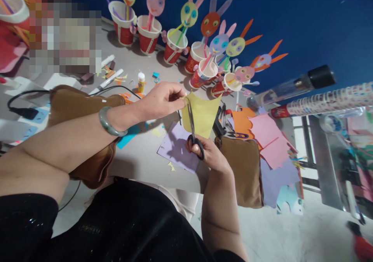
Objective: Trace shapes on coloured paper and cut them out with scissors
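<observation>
My left hand (pixel 164 100) pinches the upper left corner of a yellow sheet of paper (pixel 205 116). Black-handled scissors (pixel 196 146) are in my right hand (pixel 211 153), with fingers through the loops. Their blades lie along the left part of the yellow sheet, pointing up towards my left fingertips. Whether the blades are fully closed is hard to make out. Below the yellow sheet, a purple sheet of paper (pixel 175 147) lies on the table under my hands.
Red paper cups (pixel 148 37) with paper rabbit faces on straws line the back by a blue wall. A glue bottle (pixel 141 82) and paper scraps lie on the left. Brown cushions (pixel 243 172) flank my hands; coloured paper (pixel 271 137) and stacked cups (pixel 323 101) are on the right.
</observation>
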The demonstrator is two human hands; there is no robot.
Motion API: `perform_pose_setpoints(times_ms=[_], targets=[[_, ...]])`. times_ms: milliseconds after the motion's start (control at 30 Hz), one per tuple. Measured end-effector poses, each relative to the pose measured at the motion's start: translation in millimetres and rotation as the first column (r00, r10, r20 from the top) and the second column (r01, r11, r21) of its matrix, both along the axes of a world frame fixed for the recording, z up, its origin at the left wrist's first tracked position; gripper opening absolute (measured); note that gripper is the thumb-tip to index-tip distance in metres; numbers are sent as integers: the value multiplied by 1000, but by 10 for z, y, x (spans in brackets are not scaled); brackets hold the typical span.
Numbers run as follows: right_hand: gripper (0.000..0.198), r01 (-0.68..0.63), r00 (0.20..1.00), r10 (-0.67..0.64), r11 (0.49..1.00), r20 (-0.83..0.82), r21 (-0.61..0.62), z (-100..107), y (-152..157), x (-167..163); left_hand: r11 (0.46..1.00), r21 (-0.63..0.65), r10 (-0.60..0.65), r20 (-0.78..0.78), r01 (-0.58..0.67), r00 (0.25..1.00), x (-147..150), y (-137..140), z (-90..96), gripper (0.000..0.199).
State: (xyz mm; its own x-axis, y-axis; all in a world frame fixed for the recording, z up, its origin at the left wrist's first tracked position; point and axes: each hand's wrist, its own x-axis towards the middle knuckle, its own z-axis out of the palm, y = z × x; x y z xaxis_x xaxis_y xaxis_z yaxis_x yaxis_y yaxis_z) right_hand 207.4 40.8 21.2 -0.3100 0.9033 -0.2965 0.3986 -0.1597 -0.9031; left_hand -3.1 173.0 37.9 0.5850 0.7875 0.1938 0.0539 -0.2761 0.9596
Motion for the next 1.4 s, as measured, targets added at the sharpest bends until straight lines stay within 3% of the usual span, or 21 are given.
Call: perform_pose_setpoints(times_ms=[267,800,1400], targets=[[69,21,1000,-21,1000,-9,-23,-18,-3,26,997,-65,-48,-21,47,999,-6,-2,39,22],[70,35,998,-32,999,59,-39,23,24,68,993,-80,-88,-44,85,995,-9,-29,84,21],[51,197,969,-206,978,135,75,52,-51,193,994,-24,-113,-124,111,986,-16,-21,-12,16]])
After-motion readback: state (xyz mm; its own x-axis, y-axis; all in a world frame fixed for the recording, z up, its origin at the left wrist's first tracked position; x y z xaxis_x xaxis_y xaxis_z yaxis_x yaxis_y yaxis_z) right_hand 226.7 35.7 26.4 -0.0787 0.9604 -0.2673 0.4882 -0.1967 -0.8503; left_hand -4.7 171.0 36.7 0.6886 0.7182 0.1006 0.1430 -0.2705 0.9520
